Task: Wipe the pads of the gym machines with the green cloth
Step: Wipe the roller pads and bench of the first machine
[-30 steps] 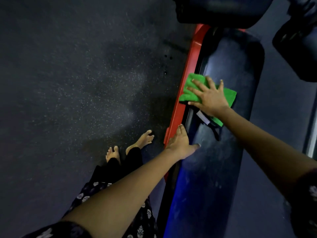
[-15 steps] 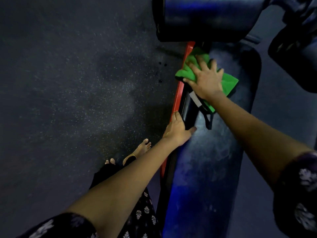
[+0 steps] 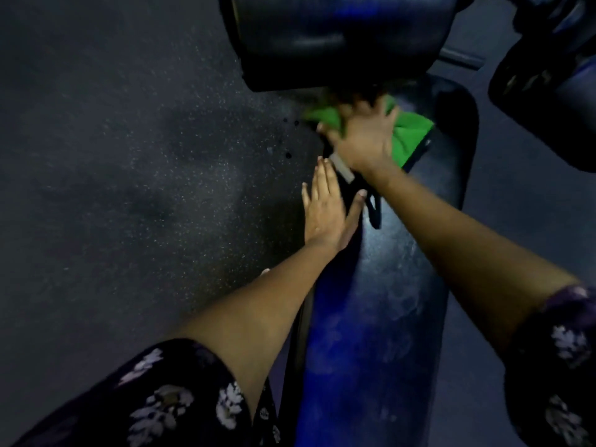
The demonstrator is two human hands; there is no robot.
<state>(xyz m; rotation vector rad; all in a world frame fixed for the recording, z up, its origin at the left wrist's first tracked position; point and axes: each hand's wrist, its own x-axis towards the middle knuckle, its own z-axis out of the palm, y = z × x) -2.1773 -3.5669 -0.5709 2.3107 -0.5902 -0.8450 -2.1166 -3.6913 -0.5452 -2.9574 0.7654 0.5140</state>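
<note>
Where the right hand presses, black roller pad overhead.

green cloth: crumpled, flat on far end of bench pad | pad: long, dark blue-black, smudged

Right hand fingers blurred over cloth.

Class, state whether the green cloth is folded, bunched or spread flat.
Bunched: the green cloth shows folds and an uneven outline under the pressing right hand.
</note>
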